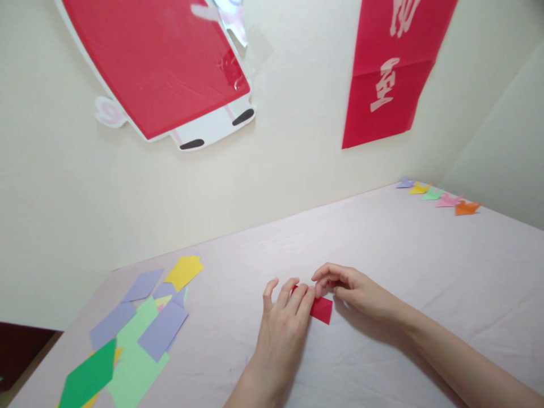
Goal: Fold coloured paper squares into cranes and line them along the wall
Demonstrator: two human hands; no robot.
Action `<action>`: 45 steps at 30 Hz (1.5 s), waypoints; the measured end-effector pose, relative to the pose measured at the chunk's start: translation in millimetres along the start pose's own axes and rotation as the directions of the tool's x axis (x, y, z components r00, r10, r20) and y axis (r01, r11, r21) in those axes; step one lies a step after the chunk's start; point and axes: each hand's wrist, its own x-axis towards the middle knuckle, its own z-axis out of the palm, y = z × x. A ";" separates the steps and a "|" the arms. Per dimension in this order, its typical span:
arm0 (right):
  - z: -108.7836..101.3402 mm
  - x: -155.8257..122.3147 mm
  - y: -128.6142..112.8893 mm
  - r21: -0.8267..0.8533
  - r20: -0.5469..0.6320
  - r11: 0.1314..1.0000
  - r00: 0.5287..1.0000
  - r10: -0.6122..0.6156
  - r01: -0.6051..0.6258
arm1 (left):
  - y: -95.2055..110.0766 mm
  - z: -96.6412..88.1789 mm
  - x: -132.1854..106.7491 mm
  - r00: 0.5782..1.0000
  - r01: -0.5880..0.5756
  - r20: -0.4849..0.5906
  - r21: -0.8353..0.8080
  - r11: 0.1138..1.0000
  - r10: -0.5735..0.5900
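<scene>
A small folded piece of red paper [322,309] lies on the pale pink tabletop [382,249], near the middle. My left hand [283,326] presses its fingertips down on the paper's left part. My right hand [355,292] comes in from the right and pinches the paper's upper edge between thumb and fingers. Most of the paper is hidden under the fingers; only its lower right corner shows.
A loose pile of coloured paper sheets [136,334], purple, green and yellow, lies at the left of the table. Several small folded paper figures [442,197] stand in a row at the far right corner. Red posters [391,73] hang on the cream wall behind.
</scene>
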 end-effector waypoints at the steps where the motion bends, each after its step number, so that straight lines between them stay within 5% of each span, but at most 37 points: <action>1: 0.5 -0.1 -0.6 -0.008 -0.015 1.000 1.000 0.001 -0.001 | -0.2 0.7 -1.6 1.000 -0.010 -0.006 0.016 1.000 0.011; 23: 12.9 -1.5 -1.3 -0.182 0.038 0.982 0.998 0.048 -0.040 | -4.7 3.1 -16.3 0.991 -0.056 -0.125 0.000 0.998 0.055; 32: 8.4 -2.2 -4.9 -0.291 0.181 0.948 0.981 -0.074 0.126 | -2.3 1.8 -16.7 0.983 -0.040 -0.179 -0.013 0.999 0.037; 45: -2.2 -3.1 -7.5 -0.576 0.284 0.780 0.955 -0.090 0.245 | 6.5 -10.4 -52.1 0.996 0.085 -0.021 -0.126 0.988 -0.088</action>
